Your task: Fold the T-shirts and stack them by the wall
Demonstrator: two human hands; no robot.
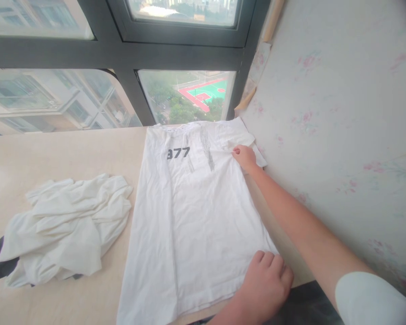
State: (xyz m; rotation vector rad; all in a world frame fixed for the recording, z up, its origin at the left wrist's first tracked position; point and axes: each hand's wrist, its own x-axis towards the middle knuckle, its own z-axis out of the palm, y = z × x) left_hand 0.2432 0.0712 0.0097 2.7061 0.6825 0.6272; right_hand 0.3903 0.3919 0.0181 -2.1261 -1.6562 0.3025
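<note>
A white T-shirt [209,216] with dark digits and grey streaks near its collar lies spread on the pale surface. Its left side is folded inward in a long strip [152,234]. Near the sleeve on the right, my right hand [245,158] pinches the shirt's side edge, raising a small crease. My left hand [269,277] is closed on the bottom right corner of the hem; its fingertips are partly hidden.
A crumpled white garment [77,221] with black parts lies on the left of the pale ledge [88,155]. Dark-framed windows [189,56] stand behind. A wall with flowered paper [325,117] closes off the right side, close to my right arm.
</note>
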